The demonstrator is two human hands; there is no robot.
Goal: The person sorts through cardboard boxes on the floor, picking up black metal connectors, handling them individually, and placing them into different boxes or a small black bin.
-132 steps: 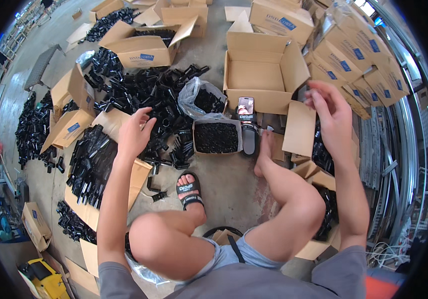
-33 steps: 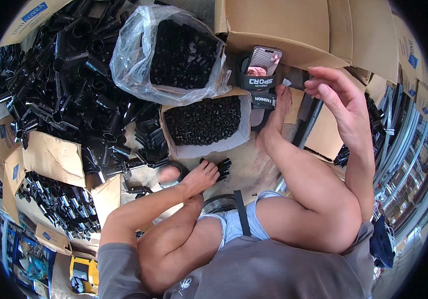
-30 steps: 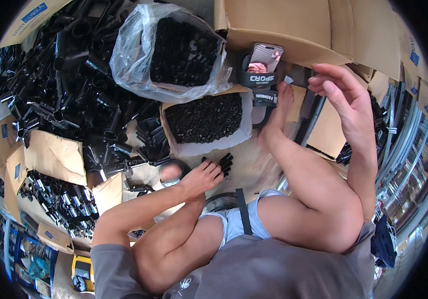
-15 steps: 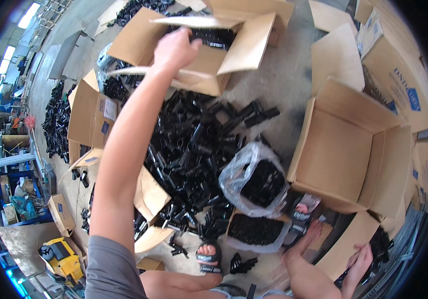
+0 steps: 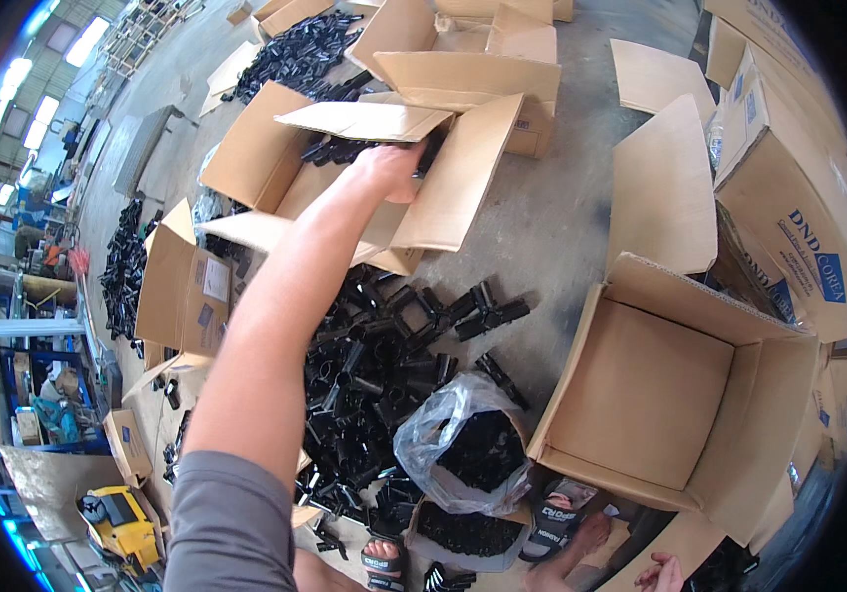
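My left hand (image 5: 391, 170) reaches into an open cardboard box (image 5: 455, 222) with its flaps spread. Its fingertips pass behind a raised flap (image 5: 364, 120) and are hidden, so whether they grip anything does not show. Black plastic parts (image 5: 330, 151) lie inside that box beside the hand. At the lower right edge my right hand (image 5: 662, 572) is partly cut off, its fingers curled close to a cardboard flap; anything inside them is hidden. Between my arm and my feet spreads a pile of black tubular parts (image 5: 369, 365).
A clear plastic bag (image 5: 423, 444) of small black pieces stands by a carton of black pieces (image 5: 468, 538) near my sandalled feet. An open carton (image 5: 655, 405) stands at right, stacked boxes (image 5: 784, 187) behind it. More black parts (image 5: 295, 59) lie far off; a yellow machine (image 5: 122, 523) sits lower left.
The view has tilted, so the boxes and pile appear lower. My left hand has moved rightward and deeper into the box, its fingers now behind the flap. My right hand sits nearer the bottom edge.
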